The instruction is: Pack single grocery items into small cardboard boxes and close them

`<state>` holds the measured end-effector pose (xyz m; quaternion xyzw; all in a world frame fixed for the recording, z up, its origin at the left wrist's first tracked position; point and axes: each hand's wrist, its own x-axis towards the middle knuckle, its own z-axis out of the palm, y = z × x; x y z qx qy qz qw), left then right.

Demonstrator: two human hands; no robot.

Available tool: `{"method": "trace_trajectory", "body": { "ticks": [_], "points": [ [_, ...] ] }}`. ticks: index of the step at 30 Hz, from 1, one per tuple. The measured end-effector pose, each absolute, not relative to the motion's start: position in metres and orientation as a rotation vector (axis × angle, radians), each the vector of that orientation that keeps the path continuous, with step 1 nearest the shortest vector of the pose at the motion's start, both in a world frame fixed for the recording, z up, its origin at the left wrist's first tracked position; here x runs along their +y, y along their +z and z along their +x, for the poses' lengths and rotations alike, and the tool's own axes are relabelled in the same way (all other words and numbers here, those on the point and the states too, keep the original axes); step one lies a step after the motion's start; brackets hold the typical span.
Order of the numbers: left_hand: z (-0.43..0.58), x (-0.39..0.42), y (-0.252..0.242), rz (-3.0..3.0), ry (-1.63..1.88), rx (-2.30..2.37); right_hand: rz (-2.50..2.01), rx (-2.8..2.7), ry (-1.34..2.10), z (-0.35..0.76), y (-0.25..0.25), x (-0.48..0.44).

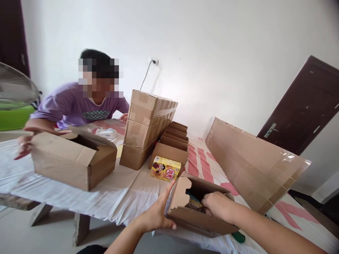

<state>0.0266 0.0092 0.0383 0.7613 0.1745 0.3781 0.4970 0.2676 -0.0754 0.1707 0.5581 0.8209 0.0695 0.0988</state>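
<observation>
An open cardboard box sits tilted at the near edge of the table. My left hand grips its left end, fingers along the outer wall and thumb at the front corner. Inside the box, my right hand has its fingers curled down by a teal and brown packet; what they hold is hidden. Just behind the box, a yellow printed snack box leans against a row of open cartons. A green handle-like object pokes out below the box at right.
Taped cartons are stacked left of the row. Across the table, a person in a purple shirt has a hand beside another open carton. A large cardboard sheet stands at right. A white tape dispenser-like object lies behind.
</observation>
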Motion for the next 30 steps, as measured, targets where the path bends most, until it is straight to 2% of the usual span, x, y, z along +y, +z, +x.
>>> {"method": "trace_trajectory", "body": {
  "ticks": [4, 11, 15, 20, 25, 30],
  "points": [
    [0.03, 0.022, 0.035, 1.839, 0.805, 0.31, 1.574, 2.49, 0.306, 0.262, 0.18, -0.077],
    [0.023, 0.021, 0.043, 1.871, 0.857, 0.299, 1.495, 2.849, 0.431, 0.263, 0.203, -0.087],
    [-0.006, 0.024, 0.051, 1.886, 0.955, 0.467, 1.778, 3.096, 0.507, 0.28, 0.235, -0.089],
    [-0.042, 0.039, 0.048, 1.823, 1.155, 0.688, 2.418, 3.037, 0.889, 0.309, 0.255, -0.097],
    [-0.052, 0.062, 0.027, 1.822, 1.438, 1.103, 2.579, 2.978, 0.954, 0.327, 0.224, -0.104],
    [-0.038, 0.062, 0.022, 1.97, 1.664, 1.31, 2.348, 3.143, 0.687, 0.326, 0.154, -0.106]
  ]
}}
